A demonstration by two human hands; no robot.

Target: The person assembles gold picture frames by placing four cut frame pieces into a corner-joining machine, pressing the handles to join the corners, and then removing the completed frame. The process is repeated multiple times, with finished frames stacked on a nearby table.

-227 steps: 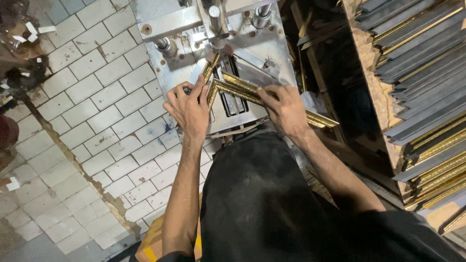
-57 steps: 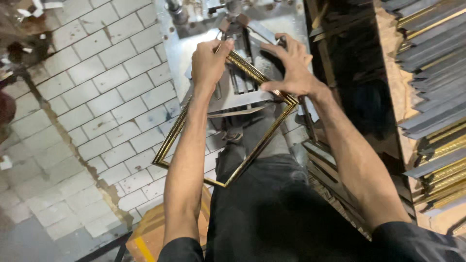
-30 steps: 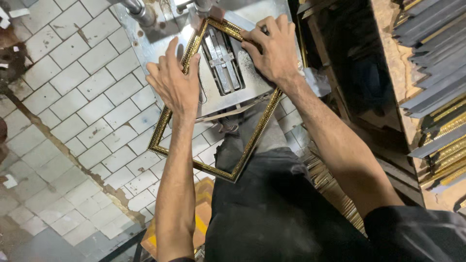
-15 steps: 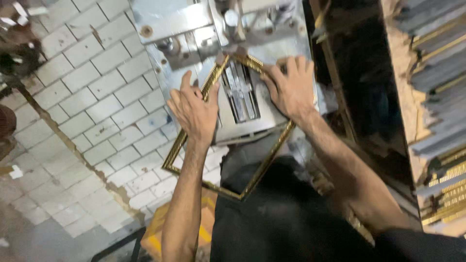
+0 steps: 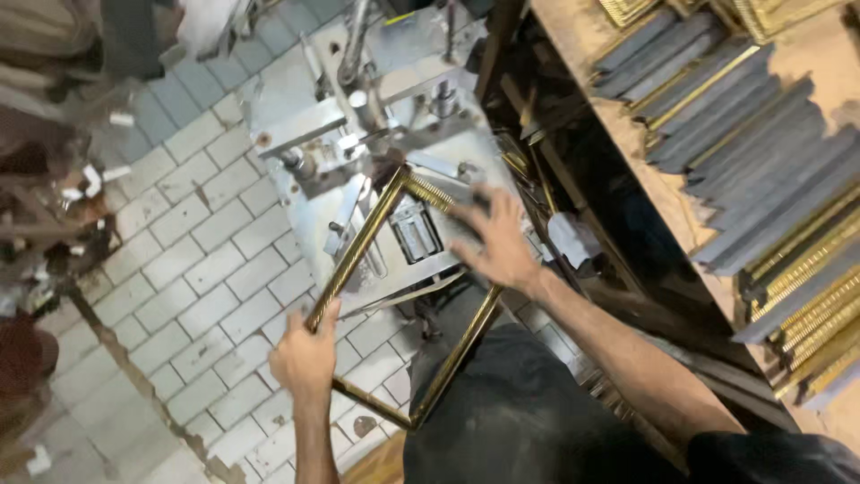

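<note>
A rectangular gold picture frame [image 5: 358, 251] lies tilted across the metal joining machine [image 5: 313, 134], its top corner near the machine's clamp and its lower corner hanging over the floor. My left hand [image 5: 306, 357] grips the frame's left corner at its lower left edge. My right hand [image 5: 495, 240] rests flat with fingers spread on the frame's upper right side, over the machine's table. The right side of the frame is partly hidden under my right hand and forearm.
A wooden bench [image 5: 573, 54] on the right carries several grey and gold moulding strips [image 5: 761, 179]. More gold strips [image 5: 618, 403] lean beside the machine near my leg. Grey tiled floor [image 5: 197, 251] lies to the left, with dark clutter [image 5: 54, 206] at the far left.
The frame has turned on the machine. My left hand slid from the upper left side down to the left corner and closed on it; my right hand stays on the upper right side.
</note>
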